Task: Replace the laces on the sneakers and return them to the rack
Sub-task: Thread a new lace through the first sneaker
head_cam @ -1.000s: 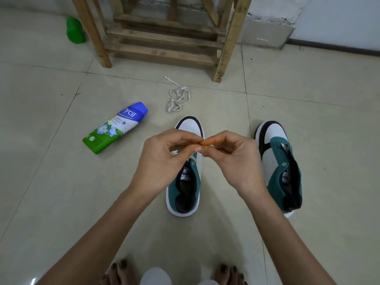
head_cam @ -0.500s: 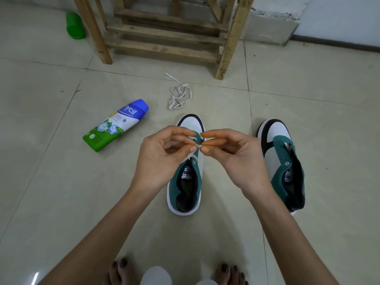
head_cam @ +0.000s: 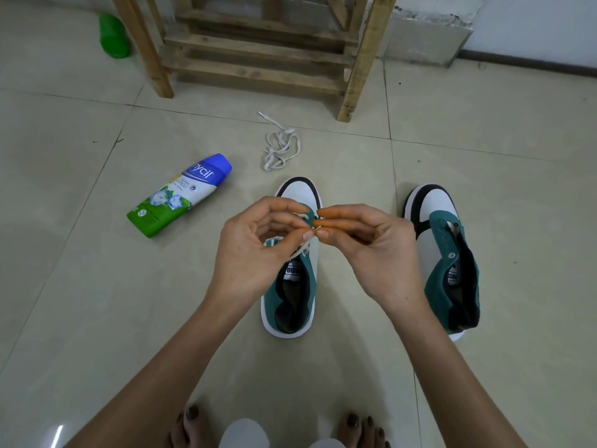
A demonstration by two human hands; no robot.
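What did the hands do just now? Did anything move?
Almost nothing moved. The left hand and right hand still pinch the white lace end over the middle sneaker. Their fingertips drew slightly apart, so a little more lace shows. The other sneaker, loose lace, bottle and rack stayed put.

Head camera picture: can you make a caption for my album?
The left hand and right hand pinch a white lace above one green sneaker; another sneaker stands beside it.

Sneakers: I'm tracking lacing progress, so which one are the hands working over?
The middle sneaker: left hand and right hand pinch a white lace above it. The other sneaker stands apart on the right, untouched.
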